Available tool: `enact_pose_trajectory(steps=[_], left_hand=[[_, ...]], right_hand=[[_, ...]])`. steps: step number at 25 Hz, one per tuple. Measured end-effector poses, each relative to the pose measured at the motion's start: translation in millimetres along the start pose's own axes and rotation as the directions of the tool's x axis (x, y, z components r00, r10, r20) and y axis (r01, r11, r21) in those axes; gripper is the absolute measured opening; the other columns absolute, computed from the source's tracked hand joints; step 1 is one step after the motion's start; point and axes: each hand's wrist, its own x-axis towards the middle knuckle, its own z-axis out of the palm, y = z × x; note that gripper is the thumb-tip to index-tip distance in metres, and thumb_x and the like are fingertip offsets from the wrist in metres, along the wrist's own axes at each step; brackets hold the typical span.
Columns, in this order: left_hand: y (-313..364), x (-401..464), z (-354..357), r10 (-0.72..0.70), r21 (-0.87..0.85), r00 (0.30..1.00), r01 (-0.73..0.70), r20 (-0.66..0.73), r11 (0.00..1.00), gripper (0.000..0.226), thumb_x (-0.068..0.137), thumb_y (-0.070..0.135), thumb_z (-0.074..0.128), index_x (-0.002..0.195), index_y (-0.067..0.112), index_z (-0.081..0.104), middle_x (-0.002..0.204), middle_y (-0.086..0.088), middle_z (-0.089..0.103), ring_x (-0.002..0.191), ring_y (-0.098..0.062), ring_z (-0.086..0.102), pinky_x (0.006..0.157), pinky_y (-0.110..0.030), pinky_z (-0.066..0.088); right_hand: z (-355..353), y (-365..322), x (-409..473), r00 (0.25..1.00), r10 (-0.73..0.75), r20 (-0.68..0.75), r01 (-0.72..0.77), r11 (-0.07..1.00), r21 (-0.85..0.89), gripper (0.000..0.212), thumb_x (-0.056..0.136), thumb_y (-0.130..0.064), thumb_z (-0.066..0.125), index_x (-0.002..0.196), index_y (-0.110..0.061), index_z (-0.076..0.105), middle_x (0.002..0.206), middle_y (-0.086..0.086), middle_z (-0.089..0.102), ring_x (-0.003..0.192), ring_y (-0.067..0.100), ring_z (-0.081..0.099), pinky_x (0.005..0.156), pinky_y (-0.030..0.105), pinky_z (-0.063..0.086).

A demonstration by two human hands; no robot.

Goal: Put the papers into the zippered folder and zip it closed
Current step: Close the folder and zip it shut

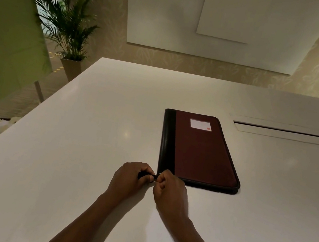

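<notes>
Seemingly the job is near its end: the folder (202,151) lies flat and shut on the counter (89,130), no papers in sight there. At its 7 o'clock corner, the left hand (130,177) pinches a dark tab and the right hand (170,188) grips the zipper pull. Only seating the zipper seems left.

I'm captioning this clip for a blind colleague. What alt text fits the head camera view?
Both hands, left hand and right hand, pinch something small and dark, probably the zipper tab, at the near-left corner of a closed maroon-and-black zippered folder lying flat on a white table. A potted palm stands beyond the table's far-left corner.
</notes>
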Motion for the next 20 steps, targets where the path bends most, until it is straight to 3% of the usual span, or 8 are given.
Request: enact_pose_trajectory(steps=[10, 16, 20], left_hand=[[0.8, -2.2, 2.8, -0.035, 0.046, 0.997, 0.038, -0.074, 0.998, 0.008, 0.077, 0.04, 0.058, 0.08, 0.04, 0.065, 0.081, 0.028, 0.065, 0.08, 0.005, 0.06, 0.062, -0.02, 0.043], [-0.4, 13.9, -5.0, -0.093, 0.099, 0.993, 0.086, 0.069, 0.991, 0.006, 0.081, 0.038, 0.064, 0.079, 0.043, 0.068, 0.078, 0.028, 0.067, 0.08, 0.004, 0.061, 0.065, -0.02, 0.041], [6.5, 27.4, -4.2, -0.176, 0.128, 0.973, 0.158, 0.151, 0.979, 0.017, 0.082, 0.029, 0.064, 0.071, 0.042, 0.066, 0.079, 0.021, 0.069, 0.084, -0.003, 0.064, 0.075, -0.031, 0.053]], right_hand=[[-37.4, 36.6, 3.9, 0.994, 0.076, -0.075, -0.076, 0.997, 0.005, 0.013, 0.074, -0.002, 0.051, 0.069, -0.013, 0.049, 0.064, 0.0, 0.056, 0.06, 0.019, 0.053, 0.05, 0.031, 0.036], [-59.6, 59.9, 4.5, 0.989, 0.1, -0.112, -0.102, 0.995, -0.008, 0.016, 0.075, 0.0, 0.051, 0.068, -0.014, 0.048, 0.063, 0.0, 0.055, 0.059, 0.02, 0.053, 0.049, 0.032, 0.038], [-67.3, 68.7, 5.0, 0.987, 0.097, -0.125, -0.098, 0.995, -0.003, 0.017, 0.077, 0.001, 0.05, 0.069, -0.014, 0.047, 0.065, 0.001, 0.054, 0.056, 0.017, 0.047, 0.049, 0.031, 0.037]])
